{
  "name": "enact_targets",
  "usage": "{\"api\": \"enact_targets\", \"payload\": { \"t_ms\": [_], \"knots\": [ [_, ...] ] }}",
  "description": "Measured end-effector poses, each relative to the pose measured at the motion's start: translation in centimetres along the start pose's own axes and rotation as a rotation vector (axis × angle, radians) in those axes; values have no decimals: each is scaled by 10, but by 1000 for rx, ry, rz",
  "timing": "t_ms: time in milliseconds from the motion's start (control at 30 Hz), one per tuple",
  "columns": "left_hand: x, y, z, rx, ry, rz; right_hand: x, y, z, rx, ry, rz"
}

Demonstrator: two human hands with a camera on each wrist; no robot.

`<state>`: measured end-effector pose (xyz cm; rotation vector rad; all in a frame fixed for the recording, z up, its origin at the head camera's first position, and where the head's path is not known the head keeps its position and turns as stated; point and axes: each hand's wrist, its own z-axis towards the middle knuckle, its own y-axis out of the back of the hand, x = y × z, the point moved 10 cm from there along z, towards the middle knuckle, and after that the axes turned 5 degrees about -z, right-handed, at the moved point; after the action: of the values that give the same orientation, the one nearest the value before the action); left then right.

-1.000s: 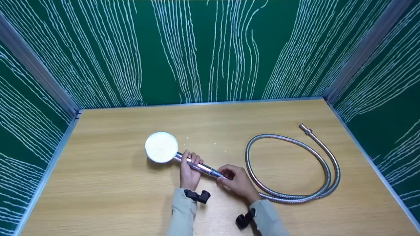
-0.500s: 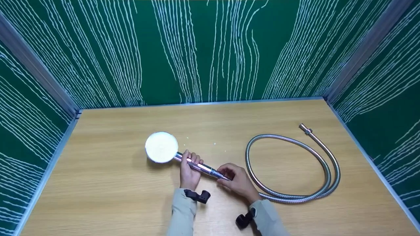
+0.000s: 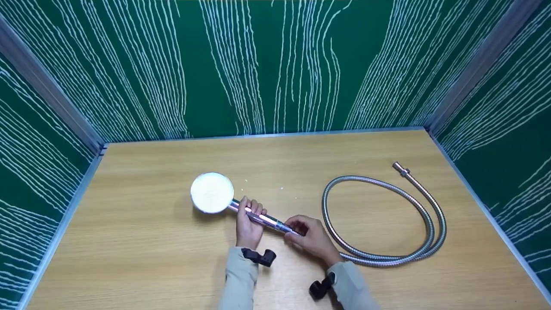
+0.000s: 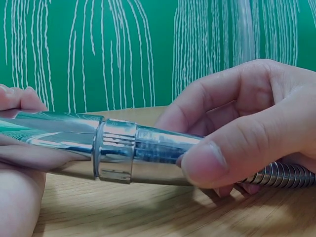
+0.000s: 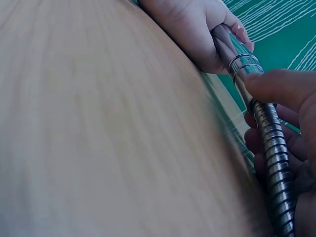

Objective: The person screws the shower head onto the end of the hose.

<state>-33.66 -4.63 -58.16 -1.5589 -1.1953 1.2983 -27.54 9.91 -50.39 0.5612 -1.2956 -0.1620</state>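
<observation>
A chrome hand shower with a round white face (image 3: 212, 193) lies at an angle, its handle sloping down to the right. My left hand (image 3: 249, 226) grips that handle near its middle. At the handle's lower end, my right hand (image 3: 313, 237) pinches the smooth tapered connector nut (image 4: 165, 145) of a ribbed metal shower hose (image 5: 276, 163) between thumb and fingers. In the left wrist view the nut sits in line with the handle, right up against its ringed collar (image 4: 117, 150). Part of the nut is hidden behind the right thumb.
To the right, the rest of the hose (image 3: 379, 261) lies in a wide loop on the wooden table (image 3: 142, 241), its free end fitting (image 3: 401, 169) pointing to the back. A few white specks dot the wood behind the hands. Green panels (image 3: 267, 64) with white lines stand around the table.
The right fingers shift very slightly at the connector nut. The left hand, the hand shower and the hose loop stay in place.
</observation>
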Motion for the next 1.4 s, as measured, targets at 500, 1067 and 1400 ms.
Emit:
{"api": "enact_targets", "payload": {
  "t_ms": [500, 1067, 1400],
  "knots": [
    [1, -1, -2, 36, 5, 4, -38, -10, 4, -18, 9, 3],
    [1, 1, -4, 3, 13, -1, -38, -8, 2, -40, 62, 22],
    [1, -3, -1, 23, 11, 5, -24, -5, 4, -40, 4, 17]
  ]
}}
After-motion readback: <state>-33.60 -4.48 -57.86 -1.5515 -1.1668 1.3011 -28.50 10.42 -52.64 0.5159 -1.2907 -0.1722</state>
